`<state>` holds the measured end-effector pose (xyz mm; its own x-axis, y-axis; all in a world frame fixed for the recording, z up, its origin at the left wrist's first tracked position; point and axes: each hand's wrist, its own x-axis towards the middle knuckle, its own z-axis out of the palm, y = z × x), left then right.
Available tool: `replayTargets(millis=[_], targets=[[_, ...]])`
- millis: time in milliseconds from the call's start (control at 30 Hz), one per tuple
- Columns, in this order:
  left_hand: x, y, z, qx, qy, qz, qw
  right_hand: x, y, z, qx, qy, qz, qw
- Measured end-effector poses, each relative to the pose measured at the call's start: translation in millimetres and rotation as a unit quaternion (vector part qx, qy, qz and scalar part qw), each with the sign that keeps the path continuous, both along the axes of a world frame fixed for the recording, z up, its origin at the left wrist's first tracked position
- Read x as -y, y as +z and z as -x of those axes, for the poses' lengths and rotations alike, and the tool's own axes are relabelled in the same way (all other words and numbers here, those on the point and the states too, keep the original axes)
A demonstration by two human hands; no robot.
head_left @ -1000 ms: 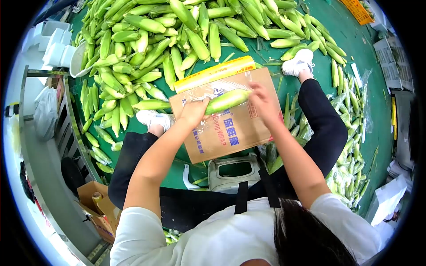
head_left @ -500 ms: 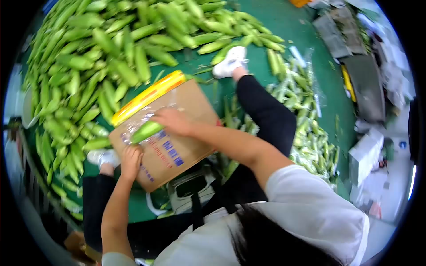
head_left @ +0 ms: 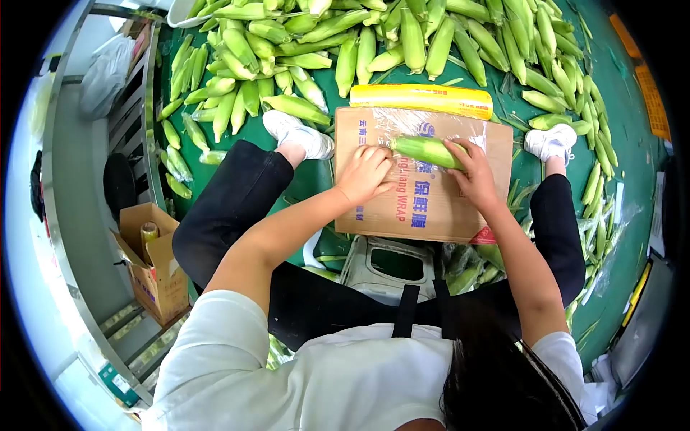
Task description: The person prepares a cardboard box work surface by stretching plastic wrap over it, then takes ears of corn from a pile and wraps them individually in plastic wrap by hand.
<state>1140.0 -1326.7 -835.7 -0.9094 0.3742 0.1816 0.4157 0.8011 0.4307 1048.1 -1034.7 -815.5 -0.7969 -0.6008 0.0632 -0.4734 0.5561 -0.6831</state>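
Observation:
A green ear of corn (head_left: pixel 424 151) in its husk lies across a flat cardboard box (head_left: pixel 366 215), on clear film (head_left: pixel 402 123). My right hand (head_left: pixel 474 172) grips the ear at its right end, thumb and fingers around it. At the ear's left tip, my left hand (head_left: pixel 365 172) has its fingers curled and pressed together. What they pinch, film or husk, is too small to tell. A yellow roll of cling film (head_left: pixel 424 99) lies along the box's far edge.
A big heap of corn ears (head_left: pixel 410 43) covers the green floor ahead. Wrapped ears (head_left: pixel 467 273) lie below the box. Under it stands a grey plastic stool (head_left: pixel 388 266). To the left are a metal rack (head_left: pixel 136 108) and an open carton (head_left: pixel 154 287).
The view has swung round, so the box now sits squarer in front of me. The right hand has shifted onto the ear's right end; the left hand stays by its other tip.

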Motion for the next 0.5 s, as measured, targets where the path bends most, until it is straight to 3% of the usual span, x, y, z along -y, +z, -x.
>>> replayTargets(millis=[67, 167, 267, 400, 500], targets=[[8.5, -21.8, 0.1, 0.015, -0.011, 0.021, 1.000, 1.1, -0.1, 0.0, -0.011, 0.001, -0.012, 1.000], [33.1, -10.5, 6.3, -0.093, -0.143, 0.017, 0.985, 4.9, 1.8, -2.9, -0.036, 0.015, -0.036, 0.999], [53.3, 10.7, -2.6, 0.117, -0.183, -0.078, 0.973, -2.9, 6.1, -9.6, -0.039, 0.063, -0.072, 0.995], [30.4, 63.4, 28.7, 0.204, -0.228, -0.072, 0.949, -5.8, 22.4, -37.4, 0.005, 0.104, -0.084, 0.991], [-11.0, 19.2, 66.3, 0.157, -0.290, -0.060, 0.942, 10.3, 25.8, -47.1, 0.024, 0.079, -0.122, 0.989]])
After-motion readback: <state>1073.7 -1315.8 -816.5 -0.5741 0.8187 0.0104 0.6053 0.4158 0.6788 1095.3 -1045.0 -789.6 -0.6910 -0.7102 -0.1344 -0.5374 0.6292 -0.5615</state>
